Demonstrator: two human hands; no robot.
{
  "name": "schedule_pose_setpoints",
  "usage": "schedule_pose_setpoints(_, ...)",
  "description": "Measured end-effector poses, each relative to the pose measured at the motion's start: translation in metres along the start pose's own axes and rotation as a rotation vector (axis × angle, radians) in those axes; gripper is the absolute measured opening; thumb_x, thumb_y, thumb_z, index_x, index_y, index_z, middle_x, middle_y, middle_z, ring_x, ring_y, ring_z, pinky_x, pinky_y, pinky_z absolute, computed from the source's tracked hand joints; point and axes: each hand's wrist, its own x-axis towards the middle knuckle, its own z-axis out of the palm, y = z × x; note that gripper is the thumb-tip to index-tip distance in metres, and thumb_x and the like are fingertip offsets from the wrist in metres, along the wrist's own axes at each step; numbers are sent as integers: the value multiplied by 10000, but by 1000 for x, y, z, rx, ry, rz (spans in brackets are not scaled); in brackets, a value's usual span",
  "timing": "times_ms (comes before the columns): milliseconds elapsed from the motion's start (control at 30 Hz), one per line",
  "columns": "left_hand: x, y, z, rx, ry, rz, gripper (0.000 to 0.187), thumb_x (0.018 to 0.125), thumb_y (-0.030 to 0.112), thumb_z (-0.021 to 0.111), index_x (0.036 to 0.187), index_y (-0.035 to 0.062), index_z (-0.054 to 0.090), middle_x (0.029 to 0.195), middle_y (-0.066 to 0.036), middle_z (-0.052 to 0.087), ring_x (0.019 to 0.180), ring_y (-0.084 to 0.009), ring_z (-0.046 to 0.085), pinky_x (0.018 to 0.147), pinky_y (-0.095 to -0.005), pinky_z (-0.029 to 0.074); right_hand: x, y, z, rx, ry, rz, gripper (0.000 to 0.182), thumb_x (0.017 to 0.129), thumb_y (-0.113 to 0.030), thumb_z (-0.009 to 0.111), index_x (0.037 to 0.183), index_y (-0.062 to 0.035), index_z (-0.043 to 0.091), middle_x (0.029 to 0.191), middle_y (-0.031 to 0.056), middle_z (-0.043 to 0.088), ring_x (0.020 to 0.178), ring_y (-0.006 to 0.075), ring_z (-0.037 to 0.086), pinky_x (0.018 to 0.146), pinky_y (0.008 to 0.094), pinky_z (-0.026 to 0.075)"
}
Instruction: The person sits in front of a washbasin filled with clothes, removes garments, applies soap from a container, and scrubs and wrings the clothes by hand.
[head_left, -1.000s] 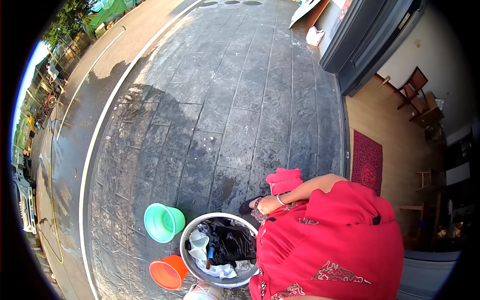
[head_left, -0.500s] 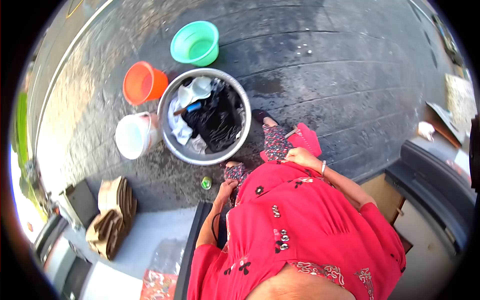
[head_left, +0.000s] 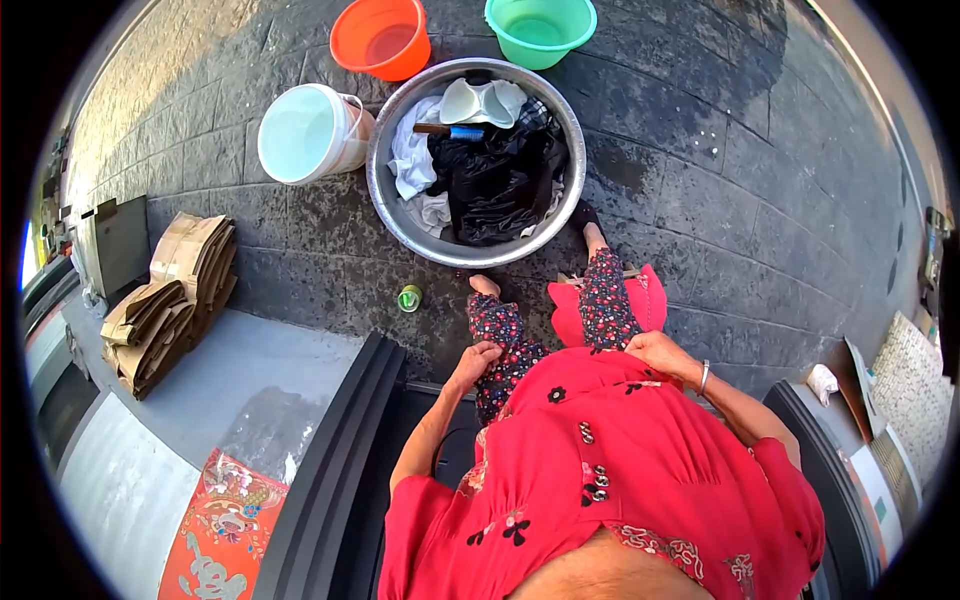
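Note:
My left hand [head_left: 477,364] is closed on the floral trouser leg [head_left: 508,340] at the knee. On the other side, my right hand [head_left: 660,354], with a bangle at the wrist, has its fingers curled on the other trouser leg, beside the hem of the red top [head_left: 600,450]. In front of my feet stands a large metal basin [head_left: 400,225]. Inside it lie dark wet clothes [head_left: 495,190], white cloths [head_left: 412,150], a pale moulded cup-shaped piece [head_left: 485,102] and a brush with blue bristles [head_left: 466,133].
A white bucket [head_left: 300,135], an orange tub [head_left: 380,40] and a green tub [head_left: 540,30] surround the basin. A small green can [head_left: 409,298] is on the wet paving. Folded cardboard [head_left: 170,300] stands at left. A pink-red piece [head_left: 645,298] is by my right leg.
My view has shifted and turned, so the basin and tubs appear higher and further right. Both hands remain at the trouser legs, and the knees look further apart.

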Motion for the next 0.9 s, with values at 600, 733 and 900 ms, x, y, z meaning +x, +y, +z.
schedule_pose_setpoints(600, 75, -41, -33, 923, 418, 704, 397, 761, 186, 654, 1096, -6, 564, 1224, -187, 462, 1110, -372, 434, 946, -455, 352, 92, 64, -61, 280, -168, 376, 179, 849, -186, 579, 839, -17, 637, 682, 65, 632, 547, 140, 595, 451, 256, 450)
schedule_pose_setpoints(733, 135, -28, -34, 1096, 356, 704, 380, 775, 212, 630, 1078, -10, 570, 1147, -173, 524, 1069, -353, 478, 924, -451, 380, 184, 134, -107, 65, 104, 191, 162, 808, -149, 559, 838, -7, 630, 628, 90, 612, 508, 210, 592, 497, 313, 496)
schedule_pose_setpoints(900, 236, -17, 10, 1306, -193, 502, 463, 742, 232, 660, 1117, 6, 509, 1103, -167, 540, 992, -328, 543, 838, -413, 446, 286, 251, -99, -1159, 18, -55, 514, 813, -218, 562, 1286, -52, 449, 1372, 129, 406, 1253, 300, 394, 909, 401, 441)
